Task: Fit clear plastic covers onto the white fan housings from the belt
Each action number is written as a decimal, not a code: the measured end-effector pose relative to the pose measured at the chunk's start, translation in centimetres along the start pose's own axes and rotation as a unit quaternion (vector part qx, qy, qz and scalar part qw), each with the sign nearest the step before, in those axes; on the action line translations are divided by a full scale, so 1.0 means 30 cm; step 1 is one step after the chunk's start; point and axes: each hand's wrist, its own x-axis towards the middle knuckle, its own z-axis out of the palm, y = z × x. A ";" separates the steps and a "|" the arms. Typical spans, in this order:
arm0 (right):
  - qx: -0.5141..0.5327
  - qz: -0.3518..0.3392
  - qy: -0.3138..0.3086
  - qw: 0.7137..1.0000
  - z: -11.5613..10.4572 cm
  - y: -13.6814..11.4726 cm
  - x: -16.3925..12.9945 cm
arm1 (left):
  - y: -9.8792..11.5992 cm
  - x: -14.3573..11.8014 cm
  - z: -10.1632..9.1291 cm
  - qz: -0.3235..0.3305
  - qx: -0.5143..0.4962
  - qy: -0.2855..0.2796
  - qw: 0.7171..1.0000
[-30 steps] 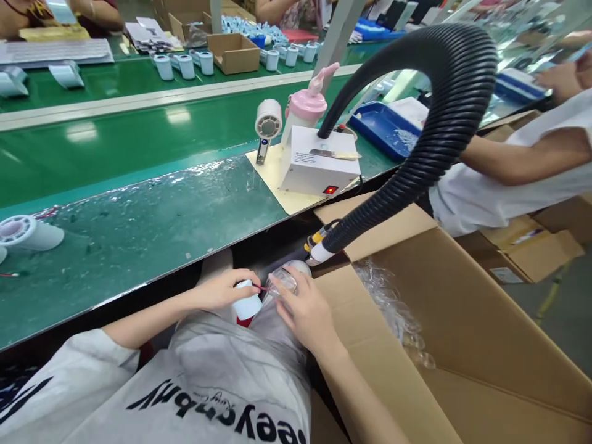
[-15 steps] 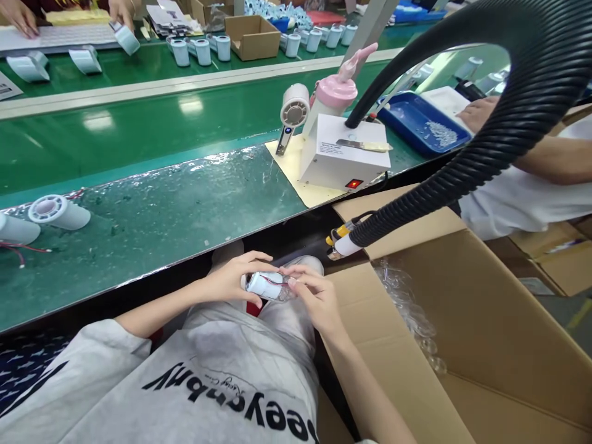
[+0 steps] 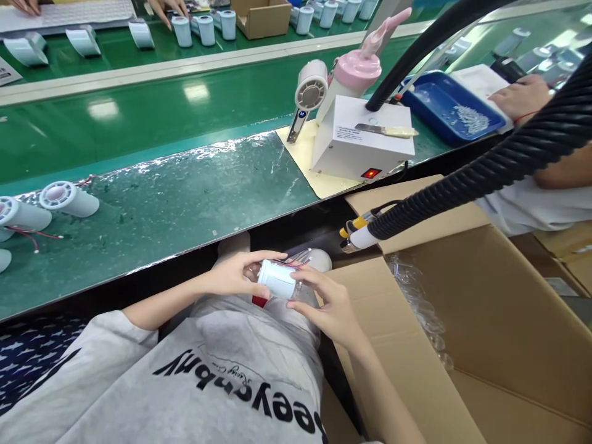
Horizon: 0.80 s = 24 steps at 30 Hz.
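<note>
Above my lap, both hands hold a pale blue-white cylindrical fan housing [image 3: 277, 279], lying roughly sideways. Thin red and dark wires [image 3: 296, 263] run along its upper side. My left hand [image 3: 235, 274] curls around the left end, thumb below and fingers above. My right hand [image 3: 326, 299] grips the right end between thumb and fingers. Clear plastic shows at both ends, partly hidden by the fingers. Similar fan housings [image 3: 69, 198], some with red wires, lie on the bench [image 3: 161, 203] at the left.
A black corrugated hose ends in a white nozzle [image 3: 363, 239] right of my hands. Behind it stands a white box unit [image 3: 365, 139] with a lit red switch, beside a handheld fan [image 3: 308, 98]. An open carton [image 3: 509, 308] holds clear plastic pieces [image 3: 419, 308]. A co-worker's hand [image 3: 522, 97] is near a blue tray [image 3: 448, 111].
The fan housing has turned in my hands, and its wires now lie along the top. My right hand has shifted its grip. The view has moved slightly; a co-worker's hand released a part across the bench.
</note>
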 end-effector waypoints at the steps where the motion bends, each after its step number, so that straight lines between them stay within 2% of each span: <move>1: 0.012 0.008 -0.002 1.000 -0.002 -0.004 -0.001 | 0.008 -0.003 0.000 0.010 0.018 -0.002 1.000; 9: 0.126 0.092 -0.011 0.988 -0.007 -0.038 -0.004 | 0.049 -0.023 0.005 0.119 0.117 -0.024 0.986; 16: 0.221 0.172 -0.021 0.960 -0.006 -0.051 -0.004 | 0.052 -0.029 0.005 0.143 0.146 -0.027 0.979; 24: 0.283 0.235 -0.023 0.930 0.010 -0.043 0.015 | 0.064 -0.039 0.008 0.126 0.131 -0.026 0.983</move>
